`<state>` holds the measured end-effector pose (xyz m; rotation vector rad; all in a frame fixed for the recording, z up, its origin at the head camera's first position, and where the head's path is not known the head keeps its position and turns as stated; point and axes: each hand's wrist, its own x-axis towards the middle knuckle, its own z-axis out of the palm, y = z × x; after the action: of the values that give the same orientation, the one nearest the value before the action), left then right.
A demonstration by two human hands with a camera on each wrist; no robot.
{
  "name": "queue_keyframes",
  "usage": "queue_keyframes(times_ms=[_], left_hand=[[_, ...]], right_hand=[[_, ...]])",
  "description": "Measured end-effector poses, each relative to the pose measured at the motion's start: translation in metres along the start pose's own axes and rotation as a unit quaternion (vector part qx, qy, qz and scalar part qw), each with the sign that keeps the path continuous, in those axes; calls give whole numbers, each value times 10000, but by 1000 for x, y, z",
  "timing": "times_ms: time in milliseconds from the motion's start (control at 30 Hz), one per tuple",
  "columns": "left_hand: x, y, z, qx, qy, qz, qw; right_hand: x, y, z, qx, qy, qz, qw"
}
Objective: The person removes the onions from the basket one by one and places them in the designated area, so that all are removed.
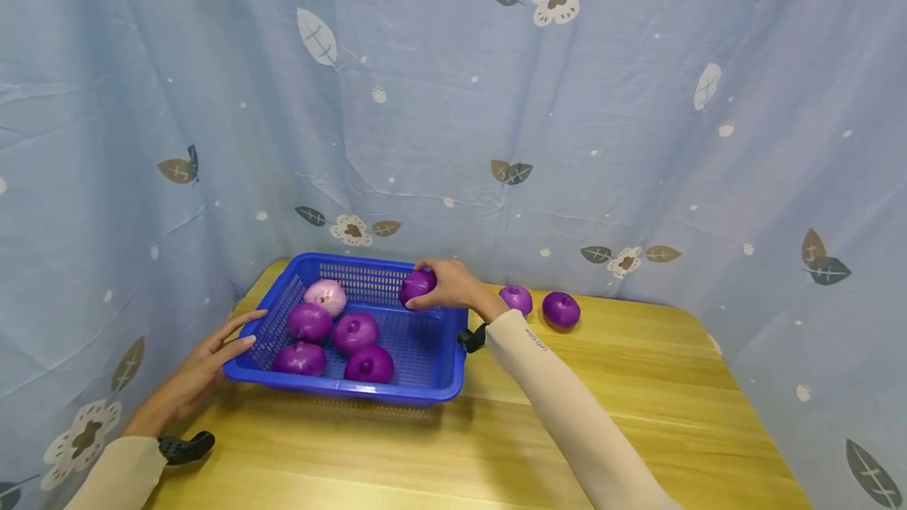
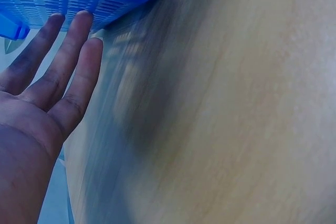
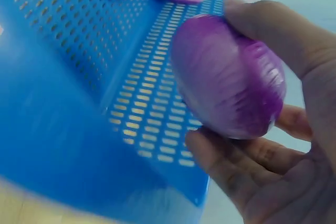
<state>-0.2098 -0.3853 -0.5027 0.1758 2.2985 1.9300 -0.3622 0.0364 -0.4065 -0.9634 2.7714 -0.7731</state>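
Observation:
My right hand [image 1: 453, 285] grips a purple onion [image 1: 416, 287] above the right end of a blue plastic basket [image 1: 340, 389]. In the right wrist view thumb and fingers curl round this shiny onion [image 3: 226, 77]. My left hand [image 1: 201, 370] is at the basket's left end, fingers extended against its rim and side. From below, the left wrist view shows those fingers [image 2: 71, 51] nearly straight near the slotted wall. Inside the basket, towards the left and middle, lie several purple onions [image 1: 309, 323] and a paler, pinkish-white one [image 1: 326, 297].
On the yellow wood-grain table [image 1: 602, 408], right of the basket, sit a lighter purple onion [image 1: 516, 299], partly behind the right wrist, and a darker onion [image 1: 561, 311]. A pale blue curtain [image 1: 439, 101] with flowers and leaves hangs round the table's back and sides.

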Motion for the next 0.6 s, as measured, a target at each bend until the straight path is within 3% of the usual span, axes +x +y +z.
queue_keyframes(times_ms=[300,600], left_hand=[[1,2,0,-9,-12,-36,10000],[-1,3,2,-7,42,-123,9999]], right_hand=[[-27,18,-24,1101,520,327,9920],[-55,51,-40,1129,1006,282,9881]])
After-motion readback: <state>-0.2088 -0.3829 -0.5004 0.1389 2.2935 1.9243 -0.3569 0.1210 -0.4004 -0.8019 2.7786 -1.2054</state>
